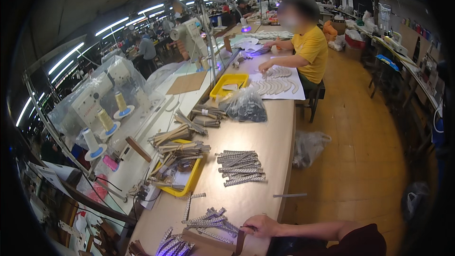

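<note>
My right hand (260, 226) reaches in from the lower right at the table's near edge, with the forearm in a dark sleeve. Its fingers are pinched around the top of a narrow dark brown strip (241, 242). Just left of it lies a loose pile of grey-and-white patterned strips (213, 220). A wider brown strip (208, 242) stretches in front of that pile. Further left, a bundle of patterned strips (173, 245) is lit purple and cut off by the lower edge. My left hand is out of view.
Stacked patterned strips (241, 167) lie mid-table, beside a yellow tray (193, 180) heaped with strip bundles. Beyond are a clear plastic bag (244, 105) and a co-worker in a yellow shirt (310, 52) handling pale curved pieces. Covered sewing machines (97, 97) stand left. A thin grey bar (290, 195) juts past the table edge.
</note>
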The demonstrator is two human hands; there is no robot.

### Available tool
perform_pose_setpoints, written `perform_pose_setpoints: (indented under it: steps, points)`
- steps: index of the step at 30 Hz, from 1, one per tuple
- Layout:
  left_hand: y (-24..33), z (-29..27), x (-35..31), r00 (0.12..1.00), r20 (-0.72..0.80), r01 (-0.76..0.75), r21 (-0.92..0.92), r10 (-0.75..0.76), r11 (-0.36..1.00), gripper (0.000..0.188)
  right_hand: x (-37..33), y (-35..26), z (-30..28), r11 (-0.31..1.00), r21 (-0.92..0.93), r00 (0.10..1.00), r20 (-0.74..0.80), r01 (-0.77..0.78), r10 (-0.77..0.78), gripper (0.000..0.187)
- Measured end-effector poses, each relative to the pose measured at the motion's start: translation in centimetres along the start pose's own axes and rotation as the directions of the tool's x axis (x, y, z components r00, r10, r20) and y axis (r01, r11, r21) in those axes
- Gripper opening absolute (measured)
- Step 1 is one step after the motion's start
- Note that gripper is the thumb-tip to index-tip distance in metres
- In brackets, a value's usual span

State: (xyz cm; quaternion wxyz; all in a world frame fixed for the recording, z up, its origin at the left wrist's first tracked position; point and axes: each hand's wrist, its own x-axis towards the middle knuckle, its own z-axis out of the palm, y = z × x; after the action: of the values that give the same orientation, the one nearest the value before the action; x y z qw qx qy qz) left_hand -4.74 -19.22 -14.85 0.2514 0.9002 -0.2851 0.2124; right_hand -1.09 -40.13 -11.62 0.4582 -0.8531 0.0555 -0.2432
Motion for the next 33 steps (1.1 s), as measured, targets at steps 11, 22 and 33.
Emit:
perform_pose_setpoints:
  steps: [11, 22, 33]
  points:
    - [0.1, 1.3, 0.7, 1.000, 0.005, -0.029, -0.033, 0.029, 0.999, 0.012, -0.1, 0.5, 0.2, 0.999, 0.051, 0.999, -0.044, -0.010, 0.012, 0.019]
    - [0.6, 2.3, 0.3, 0.999, 0.021, -0.032, -0.059, 0.033, 0.998, 0.014, -0.2, 0.6, 0.1, 0.997, 0.054, 0.992, -0.122, 0.045, -0.038, 0.019]
    - [-1.5, 2.3, -1.4, 0.996, 0.024, -0.086, -0.120, 0.090, 0.989, 0.015, -0.1, 1.0, 0.3, 0.999, 0.011, 0.996, -0.072, 0.047, -0.046, 0.019]
